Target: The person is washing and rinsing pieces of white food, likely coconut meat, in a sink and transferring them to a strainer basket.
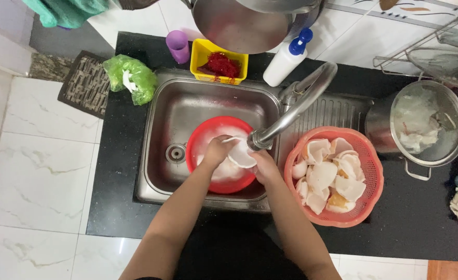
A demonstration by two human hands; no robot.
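Observation:
Both my hands are over a red bowl [203, 136] that stands in the steel sink [172, 111]. My left hand [217, 150] and my right hand [262, 165] together grip a white curved piece [241, 154] just below the tap spout [270, 134]. The red bowl holds more white pieces and milky water under my hands. To the right, on the drainboard, stands a salmon-pink basket [371, 171] filled with several white and yellowish curved pieces [325, 173].
Behind the sink stand a yellow tub with red scrubber [219, 65], a purple cup [178, 45], a white bottle with blue cap [287, 59] and a green bag [131, 78]. A steel pot [427, 124] holding white scraps sits right. A large steel pan [239, 23] hangs above.

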